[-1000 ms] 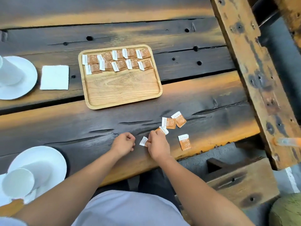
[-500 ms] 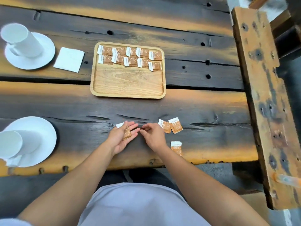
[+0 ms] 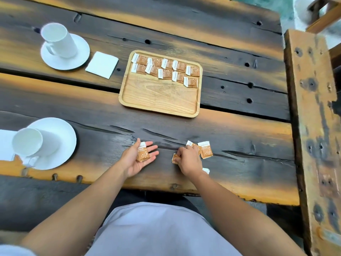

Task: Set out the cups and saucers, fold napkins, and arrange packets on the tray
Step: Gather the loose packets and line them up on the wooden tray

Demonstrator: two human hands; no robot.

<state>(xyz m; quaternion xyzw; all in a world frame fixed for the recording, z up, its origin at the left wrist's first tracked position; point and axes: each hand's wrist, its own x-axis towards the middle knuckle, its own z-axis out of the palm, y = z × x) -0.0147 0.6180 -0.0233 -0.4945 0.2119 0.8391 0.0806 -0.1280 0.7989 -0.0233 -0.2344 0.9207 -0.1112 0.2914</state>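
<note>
My left hand [image 3: 137, 159] lies palm up near the table's front edge with an orange-and-white packet [image 3: 143, 152] resting on its fingers. My right hand [image 3: 189, 159] is curled over loose packets on the table, pinching one [image 3: 175, 158] at its left side. Two more loose packets [image 3: 206, 149] lie just beyond its fingers, and a white corner of another shows under the wrist. The wooden tray [image 3: 160, 97] stands further back with several packets [image 3: 166, 69] in two rows along its far side.
A white cup on a saucer [image 3: 63, 50] stands at the far left beside a folded white napkin [image 3: 102, 64]. A second cup lies tilted on a saucer [image 3: 55, 143] at the near left. A thick wooden beam [image 3: 313, 126] runs along the right.
My left hand has opened and turned palm up, with a packet now resting on it. My right hand has shifted right onto the loose packets. The view has tilted to show more of the table.
</note>
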